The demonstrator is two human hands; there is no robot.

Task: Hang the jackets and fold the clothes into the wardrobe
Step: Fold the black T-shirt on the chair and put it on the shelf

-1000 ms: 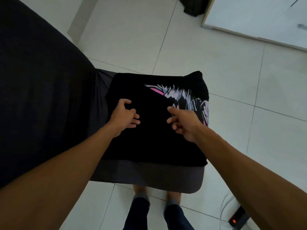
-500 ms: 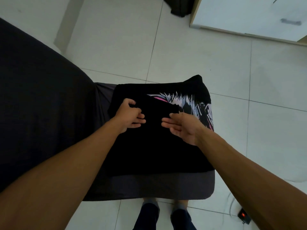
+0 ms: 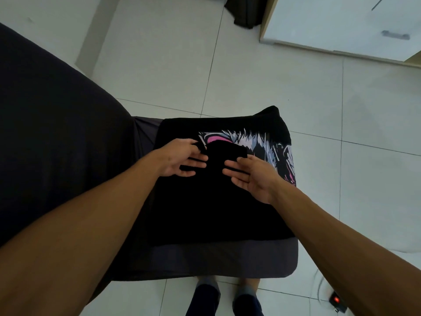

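Now, starting at the left of the frame, the dark bed [image 3: 57,144] fills that side, and the shirt [image 3: 218,201] lies at centre on its lower corner, black with a white and pink print at its upper right. Your left hand [image 3: 182,158] sits just left of centre, fingers spread and fairly straight, tips at the edge of a small raised flap of the shirt; whether the thumb pinches that edge I cannot tell. Your right hand [image 3: 252,176] mirrors it just to the right, fingers straight and slightly fanned, holding nothing, tips resting on the cloth. To fold this well, I judge you should take the flap's two corners evenly, one per hand, and bring it down square so the edges line up, then smooth outward with flat palms. Watch the shirt's right edge, which lies at the corner's side and could slide off. At the upper right stands the wardrobe [image 3: 341,26], well apart from the shirt.
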